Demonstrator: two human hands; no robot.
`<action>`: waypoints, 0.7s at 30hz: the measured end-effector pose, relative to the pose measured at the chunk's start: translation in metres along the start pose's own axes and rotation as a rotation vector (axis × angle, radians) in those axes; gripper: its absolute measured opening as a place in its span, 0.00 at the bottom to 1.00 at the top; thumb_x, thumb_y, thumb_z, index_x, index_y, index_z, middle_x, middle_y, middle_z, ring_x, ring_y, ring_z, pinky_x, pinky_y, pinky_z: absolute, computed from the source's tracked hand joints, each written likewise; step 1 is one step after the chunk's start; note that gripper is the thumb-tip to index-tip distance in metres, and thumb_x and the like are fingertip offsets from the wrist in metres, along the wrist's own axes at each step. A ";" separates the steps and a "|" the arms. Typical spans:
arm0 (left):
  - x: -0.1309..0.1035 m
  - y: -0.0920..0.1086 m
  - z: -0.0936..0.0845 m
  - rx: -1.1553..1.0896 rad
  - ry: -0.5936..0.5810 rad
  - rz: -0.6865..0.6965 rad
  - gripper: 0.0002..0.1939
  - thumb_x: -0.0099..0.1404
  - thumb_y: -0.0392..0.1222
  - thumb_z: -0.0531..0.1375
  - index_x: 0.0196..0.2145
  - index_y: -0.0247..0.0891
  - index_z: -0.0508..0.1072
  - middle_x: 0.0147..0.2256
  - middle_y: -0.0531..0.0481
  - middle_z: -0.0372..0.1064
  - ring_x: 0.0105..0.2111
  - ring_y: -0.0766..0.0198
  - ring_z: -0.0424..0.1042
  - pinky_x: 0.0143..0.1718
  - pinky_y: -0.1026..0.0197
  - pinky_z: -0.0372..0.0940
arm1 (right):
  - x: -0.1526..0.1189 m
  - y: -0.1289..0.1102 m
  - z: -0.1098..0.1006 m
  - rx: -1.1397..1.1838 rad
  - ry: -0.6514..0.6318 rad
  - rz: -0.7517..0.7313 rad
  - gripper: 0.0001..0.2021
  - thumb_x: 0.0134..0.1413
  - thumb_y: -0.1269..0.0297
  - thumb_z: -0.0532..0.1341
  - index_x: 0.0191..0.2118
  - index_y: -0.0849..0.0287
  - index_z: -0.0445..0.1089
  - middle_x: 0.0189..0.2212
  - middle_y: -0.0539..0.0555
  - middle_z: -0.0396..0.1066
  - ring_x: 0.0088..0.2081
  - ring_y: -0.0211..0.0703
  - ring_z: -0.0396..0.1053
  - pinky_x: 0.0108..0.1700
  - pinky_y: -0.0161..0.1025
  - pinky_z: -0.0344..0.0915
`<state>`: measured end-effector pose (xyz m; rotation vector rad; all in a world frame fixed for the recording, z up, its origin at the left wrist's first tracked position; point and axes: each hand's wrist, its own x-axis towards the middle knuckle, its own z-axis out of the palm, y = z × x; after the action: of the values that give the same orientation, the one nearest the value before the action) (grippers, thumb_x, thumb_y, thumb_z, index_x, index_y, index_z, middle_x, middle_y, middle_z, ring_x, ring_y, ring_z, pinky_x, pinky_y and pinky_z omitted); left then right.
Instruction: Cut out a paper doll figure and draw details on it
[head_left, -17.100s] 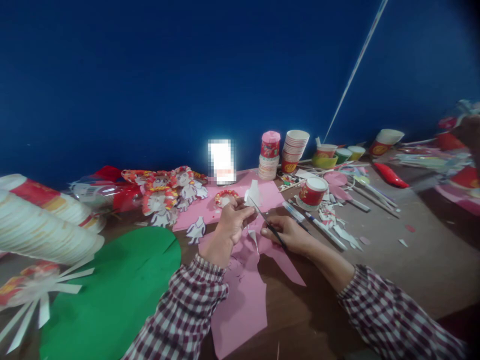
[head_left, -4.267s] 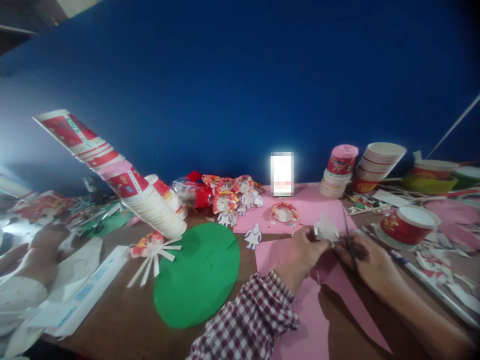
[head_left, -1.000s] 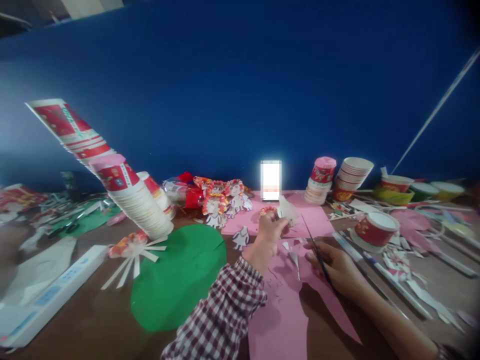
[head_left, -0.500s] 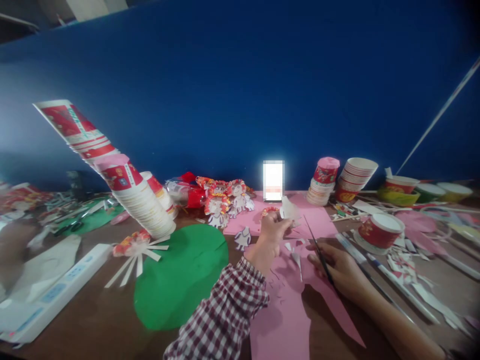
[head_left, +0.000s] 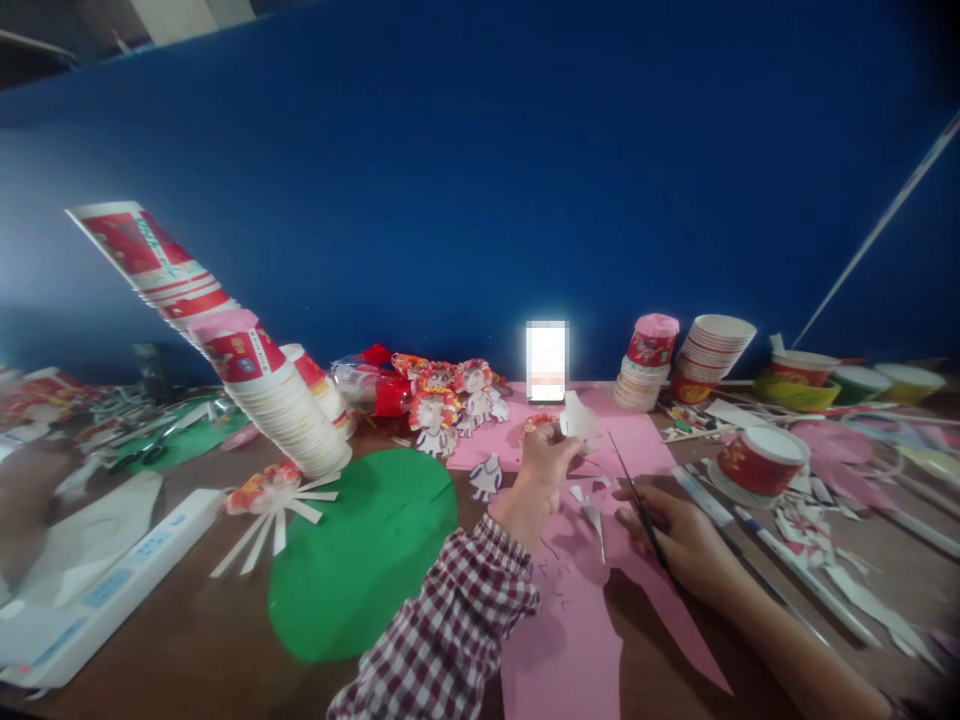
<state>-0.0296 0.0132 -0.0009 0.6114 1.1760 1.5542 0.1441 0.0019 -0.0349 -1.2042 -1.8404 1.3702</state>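
My left hand [head_left: 551,460], in a checked sleeve, pinches a small white paper piece [head_left: 574,415] above the pink paper. My right hand [head_left: 675,535] is closed around a long, thin dark pointed tool [head_left: 641,505], its tip toward the back. Whether it is a knife or scissors I cannot tell. Small white paper scraps [head_left: 591,510] lie on the pink paper [head_left: 559,640] between my hands. A white paper figure cutout [head_left: 486,477] with dark outlines lies left of my left wrist.
A green paper shape [head_left: 367,560] lies left of my sleeve. Behind it leans a tall stack of paper cups [head_left: 277,400]. Several lion-like paper figures [head_left: 436,420] and a glowing phone [head_left: 547,365] stand at the back. A red cup [head_left: 761,465] stands right; a power strip [head_left: 135,580] lies left.
Almost nothing differs. My left hand still holds the white paper piece, which has shifted or tilted very slightly; my right hand and its tool stay in place.
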 end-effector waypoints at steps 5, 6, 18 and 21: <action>-0.001 0.002 0.000 0.016 -0.005 -0.001 0.06 0.47 0.30 0.63 0.26 0.34 0.70 0.23 0.52 0.67 0.22 0.70 0.68 0.26 0.66 0.64 | 0.000 -0.001 0.000 0.015 0.007 0.003 0.25 0.46 0.52 0.65 0.46 0.64 0.67 0.18 0.45 0.61 0.21 0.36 0.58 0.23 0.33 0.54; -0.001 0.002 0.000 0.018 -0.008 0.000 0.07 0.47 0.31 0.63 0.27 0.34 0.70 0.24 0.51 0.68 0.23 0.70 0.68 0.27 0.66 0.64 | 0.000 -0.001 0.000 0.022 0.002 0.003 0.25 0.46 0.52 0.65 0.46 0.64 0.67 0.18 0.45 0.61 0.21 0.36 0.58 0.23 0.33 0.54; 0.005 -0.001 -0.003 0.027 -0.039 0.008 0.10 0.45 0.35 0.65 0.27 0.35 0.71 0.26 0.52 0.69 0.24 0.71 0.67 0.30 0.65 0.64 | -0.002 -0.010 -0.003 0.015 -0.032 -0.046 0.21 0.47 0.54 0.65 0.42 0.65 0.69 0.20 0.45 0.61 0.22 0.35 0.59 0.24 0.32 0.55; 0.004 0.003 -0.002 0.034 -0.043 -0.004 0.10 0.44 0.36 0.66 0.27 0.35 0.71 0.26 0.52 0.69 0.24 0.71 0.66 0.29 0.65 0.64 | -0.003 -0.012 -0.005 0.019 -0.059 -0.040 0.20 0.46 0.54 0.66 0.41 0.64 0.69 0.19 0.45 0.60 0.21 0.34 0.58 0.23 0.32 0.54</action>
<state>-0.0340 0.0158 0.0005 0.6612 1.1730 1.5131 0.1460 0.0003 -0.0217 -1.1218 -1.8775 1.4123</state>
